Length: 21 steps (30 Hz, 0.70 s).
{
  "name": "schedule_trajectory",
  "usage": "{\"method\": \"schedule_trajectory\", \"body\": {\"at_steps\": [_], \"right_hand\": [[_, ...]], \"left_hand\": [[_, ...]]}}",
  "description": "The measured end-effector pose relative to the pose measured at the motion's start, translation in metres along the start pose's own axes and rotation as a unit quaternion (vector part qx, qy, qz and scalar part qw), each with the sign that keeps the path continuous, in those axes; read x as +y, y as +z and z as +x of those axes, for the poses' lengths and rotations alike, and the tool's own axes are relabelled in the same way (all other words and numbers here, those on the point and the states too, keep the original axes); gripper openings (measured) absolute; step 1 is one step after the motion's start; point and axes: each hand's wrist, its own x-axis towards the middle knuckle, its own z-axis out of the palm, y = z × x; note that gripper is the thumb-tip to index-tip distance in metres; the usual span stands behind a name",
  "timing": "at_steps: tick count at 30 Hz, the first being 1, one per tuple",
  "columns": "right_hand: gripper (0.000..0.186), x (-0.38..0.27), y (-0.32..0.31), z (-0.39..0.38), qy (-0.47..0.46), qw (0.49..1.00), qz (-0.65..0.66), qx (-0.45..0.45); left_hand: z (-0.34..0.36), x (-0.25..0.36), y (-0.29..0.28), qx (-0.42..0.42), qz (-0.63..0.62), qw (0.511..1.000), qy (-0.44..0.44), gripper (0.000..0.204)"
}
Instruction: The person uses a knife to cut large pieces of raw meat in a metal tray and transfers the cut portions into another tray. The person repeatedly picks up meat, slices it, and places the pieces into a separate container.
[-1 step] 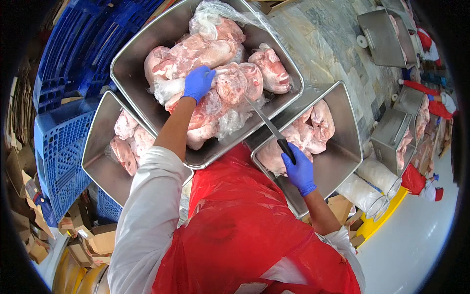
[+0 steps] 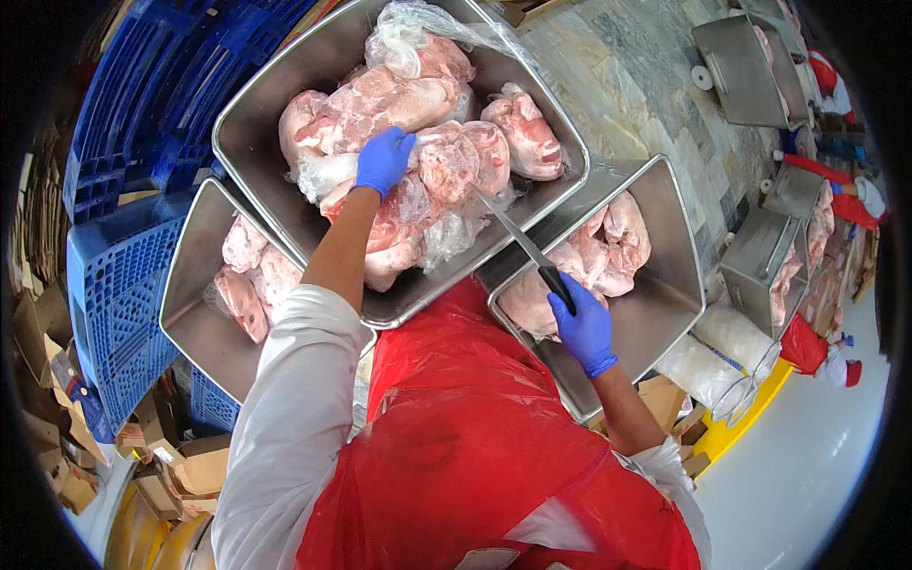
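My right hand [image 2: 583, 329], in a blue glove, is closed round the black handle of a long knife [image 2: 518, 237]. The blade points up and left, its tip at a pink cut of raw meat [image 2: 448, 163] in the large steel bin [image 2: 249, 142]. My left hand [image 2: 384, 161], also gloved in blue, has its fingers curled on the meat beside that cut. Its fingertips are partly hidden among the pieces. Clear plastic film [image 2: 328, 175] clings round several cuts, with more bunched film [image 2: 397, 38] at the far end. A separate piece of meat [image 2: 524, 133] lies at the right.
Two lower steel bins with meat flank me, a left bin [image 2: 195, 294] and a right bin [image 2: 665, 275]. Blue plastic pallets [image 2: 128, 294] stand at the left, above open cardboard boxes [image 2: 204, 465]. Farther right are more steel bins [image 2: 746, 76] and a co-worker in red [image 2: 807, 347].
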Motion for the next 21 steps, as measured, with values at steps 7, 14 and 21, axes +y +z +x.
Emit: {"method": "schedule_trajectory", "body": {"at_steps": [7, 14, 21], "right_hand": [[0.044, -0.054, -0.041, 0.1, -0.114, 0.988, -0.085, -0.063], [0.035, -0.109, -0.104, 0.188, -0.251, 0.939, -0.198, -0.129], [0.029, -0.186, -0.132, 0.271, -0.288, 0.873, -0.298, -0.259]], "left_hand": [[-0.014, -0.011, -0.006, 0.058, 0.031, 0.998, 0.02, 0.036], [-0.115, 0.012, -0.024, 0.091, 0.175, 0.979, -0.056, 0.061], [-0.131, 0.019, -0.042, 0.082, 0.133, 0.981, -0.114, 0.071]]}}
